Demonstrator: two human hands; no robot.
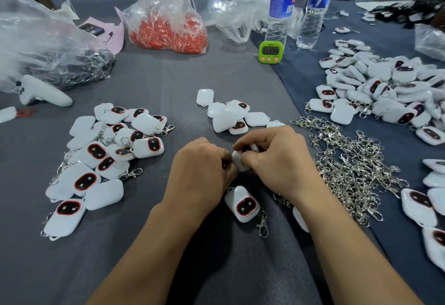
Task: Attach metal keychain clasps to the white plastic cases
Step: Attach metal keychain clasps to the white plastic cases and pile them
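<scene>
My right hand [277, 158] grips a white plastic case [239, 160] at the table's middle. My left hand [202, 167] is curled against the case's left side; what its fingertips pinch is hidden. Just below the hands lies a case with a clasp attached [243, 204]. A loose heap of metal clasps [349, 160] spreads to the right. A small group of bare white cases [231, 114] sits just beyond the hands. Cases with clasps on them [103, 158] are piled at the left.
A large heap of cases [390, 90] fills the right side. Two water bottles [281, 8] and a green timer [271, 52] stand at the back. A bag of orange pieces [168, 30], a clear bag of metal chains [72, 69] and a white handheld device [43, 93] lie at the far left.
</scene>
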